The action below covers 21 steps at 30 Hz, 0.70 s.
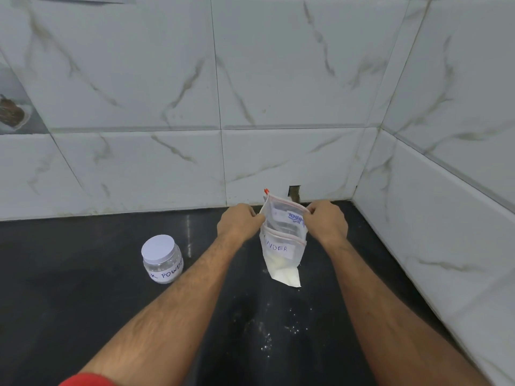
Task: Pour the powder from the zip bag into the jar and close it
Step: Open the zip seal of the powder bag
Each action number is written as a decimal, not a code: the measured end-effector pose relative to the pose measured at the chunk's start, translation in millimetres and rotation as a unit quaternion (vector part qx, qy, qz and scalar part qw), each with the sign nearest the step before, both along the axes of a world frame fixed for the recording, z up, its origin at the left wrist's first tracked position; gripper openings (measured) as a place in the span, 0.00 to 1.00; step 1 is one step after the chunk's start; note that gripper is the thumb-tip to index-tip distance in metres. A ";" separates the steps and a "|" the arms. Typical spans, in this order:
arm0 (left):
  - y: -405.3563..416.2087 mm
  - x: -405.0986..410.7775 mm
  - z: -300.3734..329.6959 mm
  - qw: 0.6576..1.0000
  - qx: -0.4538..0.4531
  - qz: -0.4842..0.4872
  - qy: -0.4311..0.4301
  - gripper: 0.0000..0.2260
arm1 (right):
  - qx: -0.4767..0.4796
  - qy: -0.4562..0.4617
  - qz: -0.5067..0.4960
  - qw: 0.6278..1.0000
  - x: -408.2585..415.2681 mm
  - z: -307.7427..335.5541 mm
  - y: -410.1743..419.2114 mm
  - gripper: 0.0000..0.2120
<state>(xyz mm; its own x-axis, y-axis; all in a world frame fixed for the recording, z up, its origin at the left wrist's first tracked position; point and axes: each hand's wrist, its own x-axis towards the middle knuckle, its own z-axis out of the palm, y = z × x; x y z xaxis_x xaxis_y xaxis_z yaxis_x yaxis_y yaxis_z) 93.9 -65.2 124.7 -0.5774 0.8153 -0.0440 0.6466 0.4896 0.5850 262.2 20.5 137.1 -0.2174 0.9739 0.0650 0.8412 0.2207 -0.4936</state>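
Crinkled clear plastic zip bag [282, 246] pinched by both hands, left [239, 221] and right [326, 220], beside round lidded jar [162, 259].

A black countertop [83, 316] meets white marble-look wall tiles [278, 79] in a corner — one small notch [294, 194] is cut at the tiles' base (its contents unclear).

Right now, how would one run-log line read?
both hands pinch zip bag mouth | powder at bottom | jar lidded, left, apart
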 end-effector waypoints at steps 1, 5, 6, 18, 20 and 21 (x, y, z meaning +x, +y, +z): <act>-1.2 -0.5 -2.4 1.000 0.001 0.002 -0.004 0.12 | -0.001 -0.001 -0.001 1.000 0.8 -1.4 -0.9 0.09; -4.4 -2.0 -6.2 1.000 0.014 -0.007 -0.010 0.12 | -0.014 -0.005 0.010 1.000 1.5 -1.3 -5.9 0.10; -4.8 -1.2 -6.6 1.000 0.020 -0.011 -0.011 0.13 | -0.017 0.001 0.012 1.000 1.1 -0.2 -8.7 0.12; -18.4 -1.7 -13.4 0.995 0.071 -0.025 -0.059 0.19 | 0.044 0.071 0.049 0.995 -11.7 16.8 -29.7 0.28; -23.7 -8.7 -14.0 0.994 0.081 -0.014 -0.067 0.18 | 0.093 0.088 0.052 0.990 -20.1 21.9 -36.2 0.25; -26.9 -13.4 -14.0 0.994 0.087 -0.008 -0.066 0.17 | 0.115 0.098 0.058 0.987 -25.7 24.3 -39.7 0.25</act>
<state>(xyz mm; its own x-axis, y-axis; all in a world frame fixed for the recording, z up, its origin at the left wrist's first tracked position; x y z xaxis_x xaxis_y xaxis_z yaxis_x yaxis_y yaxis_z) 80.5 -92.1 110.7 -0.5625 0.8265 0.0238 0.5653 0.3634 0.7405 236.5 -19.2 161.4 -0.2887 0.8974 0.3337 0.6969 0.4360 -0.5695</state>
